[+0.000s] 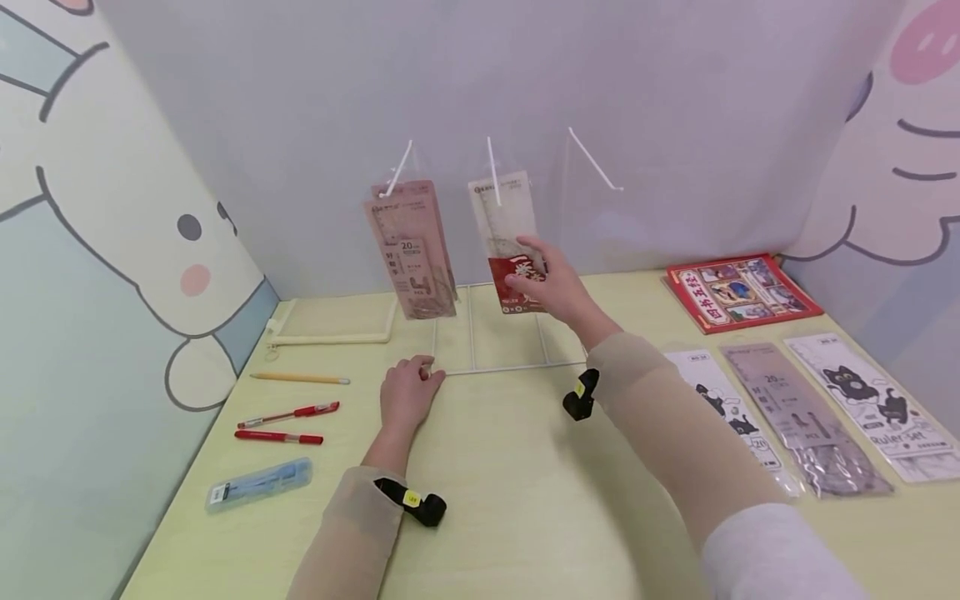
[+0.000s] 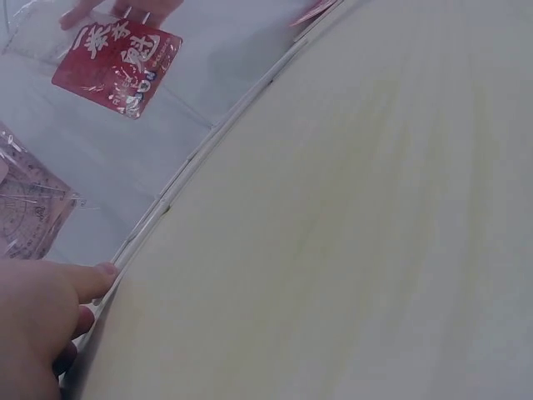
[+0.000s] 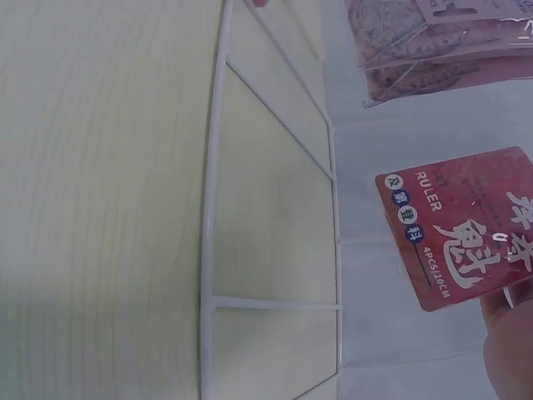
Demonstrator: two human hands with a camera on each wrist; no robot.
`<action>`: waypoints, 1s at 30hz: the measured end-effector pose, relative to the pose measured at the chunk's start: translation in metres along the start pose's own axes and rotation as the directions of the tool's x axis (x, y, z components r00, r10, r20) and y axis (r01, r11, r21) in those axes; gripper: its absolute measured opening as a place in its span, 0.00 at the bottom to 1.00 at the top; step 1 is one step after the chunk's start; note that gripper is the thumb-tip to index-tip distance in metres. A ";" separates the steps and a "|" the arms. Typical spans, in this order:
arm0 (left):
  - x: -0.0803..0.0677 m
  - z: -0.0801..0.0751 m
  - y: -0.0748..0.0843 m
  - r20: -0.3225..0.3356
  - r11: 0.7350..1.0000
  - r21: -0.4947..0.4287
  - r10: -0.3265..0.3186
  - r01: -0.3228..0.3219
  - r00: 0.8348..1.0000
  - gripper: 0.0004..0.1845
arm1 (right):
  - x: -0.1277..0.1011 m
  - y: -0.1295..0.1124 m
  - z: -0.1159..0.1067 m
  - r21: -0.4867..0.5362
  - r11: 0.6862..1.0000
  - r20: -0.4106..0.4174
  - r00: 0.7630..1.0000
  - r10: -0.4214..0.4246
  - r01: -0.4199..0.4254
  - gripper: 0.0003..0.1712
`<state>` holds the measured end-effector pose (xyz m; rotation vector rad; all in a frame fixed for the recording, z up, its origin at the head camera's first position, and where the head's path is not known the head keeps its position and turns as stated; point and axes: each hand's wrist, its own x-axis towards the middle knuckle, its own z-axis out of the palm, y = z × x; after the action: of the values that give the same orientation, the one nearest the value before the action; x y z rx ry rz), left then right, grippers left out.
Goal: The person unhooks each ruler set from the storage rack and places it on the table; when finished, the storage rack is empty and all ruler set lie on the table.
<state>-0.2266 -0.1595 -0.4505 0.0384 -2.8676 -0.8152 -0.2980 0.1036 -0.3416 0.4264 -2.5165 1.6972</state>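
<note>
My right hand [image 1: 555,287] holds a ruler set [image 1: 512,242] in a clear packet by its right side, thumb over the red lower part. The packet's top overlaps the middle prong of a white wire rack [image 1: 495,369]. In the right wrist view, the red label [image 3: 458,225] faces the camera, with only part of the hand showing. My left hand [image 1: 406,392] grips the front left corner of the rack's base; in the left wrist view its fingers [image 2: 87,282] lie against the bar. Pink ruler sets [image 1: 411,250] hang on the left prong. The right prong is bare.
On the left lie a mesh pouch [image 1: 333,321], a pencil [image 1: 300,378], two red pens [image 1: 288,415] and a blue case [image 1: 258,483]. A red book [image 1: 742,292] and three ruler sets [image 1: 806,417] lie on the right. A wall stands close behind the rack.
</note>
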 end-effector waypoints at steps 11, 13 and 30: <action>0.000 0.002 0.002 -0.013 1.000 0.009 0.008 -0.008 1.000 0.19 | -0.015 -0.006 -0.006 -0.017 1.000 -0.101 0.995 0.023 -0.025 0.35; 0.000 0.002 0.002 -0.012 1.000 0.013 0.006 -0.006 1.000 0.19 | -0.019 -0.007 -0.008 -0.048 0.999 -0.109 0.994 0.004 -0.009 0.34; 0.000 0.000 0.003 0.000 1.000 0.007 -0.002 0.002 1.000 0.20 | -0.056 -0.011 -0.022 -0.146 0.985 -0.066 0.992 -0.105 0.094 0.34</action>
<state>-0.2262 -0.1572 -0.4494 0.0416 -2.8708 -0.8054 -0.2437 0.1305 -0.3352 0.4599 -2.4982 1.4590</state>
